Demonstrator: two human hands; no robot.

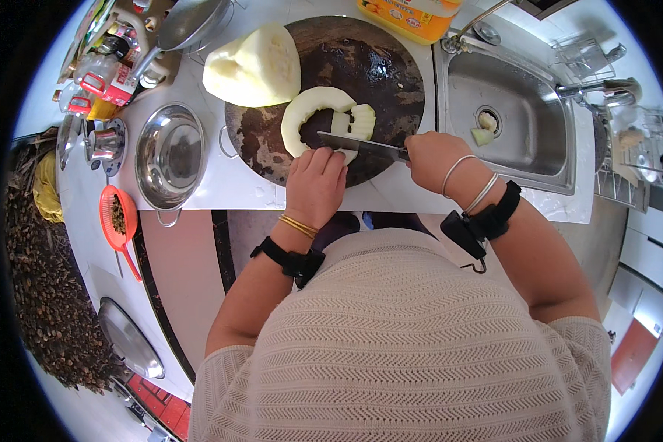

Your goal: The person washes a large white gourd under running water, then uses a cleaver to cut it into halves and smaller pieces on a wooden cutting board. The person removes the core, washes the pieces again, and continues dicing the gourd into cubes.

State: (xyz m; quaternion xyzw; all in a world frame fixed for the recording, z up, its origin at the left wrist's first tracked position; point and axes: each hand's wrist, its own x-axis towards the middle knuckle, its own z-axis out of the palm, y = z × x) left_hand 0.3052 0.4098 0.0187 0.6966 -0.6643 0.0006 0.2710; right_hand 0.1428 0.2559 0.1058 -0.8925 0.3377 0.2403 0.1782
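A kitchen knife (pixel 359 145) is in my right hand (pixel 436 163), its blade pointing left over pale melon flesh on a round dark cutting board (pixel 389 69). The fingers of my left hand (pixel 316 185) press on the near end of a curved piece of winter melon (pixel 297 119), close to the blade. Several cut slices (pixel 363 121) lie just beyond the blade, inside and beside the curve's right end. A large chunk of winter melon (pixel 254 66) rests on the board's far left edge. My left fingers partly hide the piece under them.
Right of the board is a steel sink (pixel 508 149) with melon scraps (pixel 483 132) at its drain. To the left stand a steel basin (pixel 170 157), an orange strainer (pixel 109 221) and plastic bottles (pixel 108 83). An orange-labelled jug (pixel 411 19) and a wok (pixel 190 25) stand beyond.
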